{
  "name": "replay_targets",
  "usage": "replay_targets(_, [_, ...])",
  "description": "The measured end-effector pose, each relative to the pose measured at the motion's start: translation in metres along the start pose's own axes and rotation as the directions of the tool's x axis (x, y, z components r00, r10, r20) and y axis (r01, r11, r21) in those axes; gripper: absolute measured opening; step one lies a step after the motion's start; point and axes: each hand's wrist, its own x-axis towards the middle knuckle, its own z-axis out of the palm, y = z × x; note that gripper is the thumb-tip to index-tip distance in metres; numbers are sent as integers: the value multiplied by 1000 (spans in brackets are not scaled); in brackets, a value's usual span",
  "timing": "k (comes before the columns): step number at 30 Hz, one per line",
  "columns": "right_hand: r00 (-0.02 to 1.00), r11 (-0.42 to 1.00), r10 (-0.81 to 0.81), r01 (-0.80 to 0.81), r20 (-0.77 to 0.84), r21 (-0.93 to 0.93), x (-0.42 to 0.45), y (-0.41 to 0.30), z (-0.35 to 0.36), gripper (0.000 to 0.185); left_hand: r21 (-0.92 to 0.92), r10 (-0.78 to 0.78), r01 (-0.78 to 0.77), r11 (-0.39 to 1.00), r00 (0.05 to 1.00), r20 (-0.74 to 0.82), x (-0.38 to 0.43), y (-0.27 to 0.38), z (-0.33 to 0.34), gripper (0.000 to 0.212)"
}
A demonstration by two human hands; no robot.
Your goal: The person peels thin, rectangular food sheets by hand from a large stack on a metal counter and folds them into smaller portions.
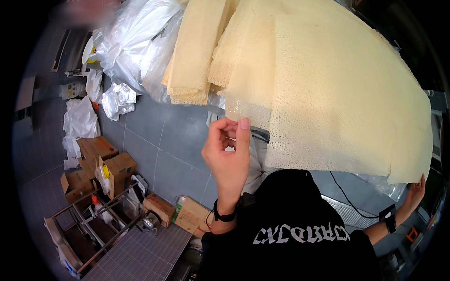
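Note:
A wide, thin, pale-yellow sheet [337, 95], full of tiny holes and resembling bean curd skin, spreads out before me. Its near edge hangs close to my body. With thumb and forefinger, my left hand [228, 144] pinches the lower edge of a narrower, more see-through part [248, 105] to the left. Far to the right, my right hand [415, 193] is at the sheet's near right corner, its fingertips on the edge. Left of these lie a folded stack of similar sheets [191, 56] and another layered piece [228, 59].
Clear plastic film [140, 45] is heaped beside the stack. White plastic bags [82, 117] and cardboard boxes [117, 172] stand on the grey tiled floor [175, 140]. A metal frame [91, 224] sits lower left. A black cable [346, 196] runs near my right arm.

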Motion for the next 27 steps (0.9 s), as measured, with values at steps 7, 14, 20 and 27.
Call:
replay_targets(7, [998,999,37,-35,-56,31,-54,5,-25,31,-162,19,-3,987,995,97,10,-7,0,14])
replay_targets(14, [984,990,89,-104,151,92,-70,28,-48,27,-316,33,1,949,994,102,-1,-19,-2,13])
replay_targets(20, [980,983,119,-139,161,117,-83,38,14,27,-260,55,-49,964,998,15,-12,-35,-6,12])
replay_targets(27, [995,993,95,-97,22,70,-106,24,85,20,-572,-40,154,805,978,207,-14,-69,-16,42])
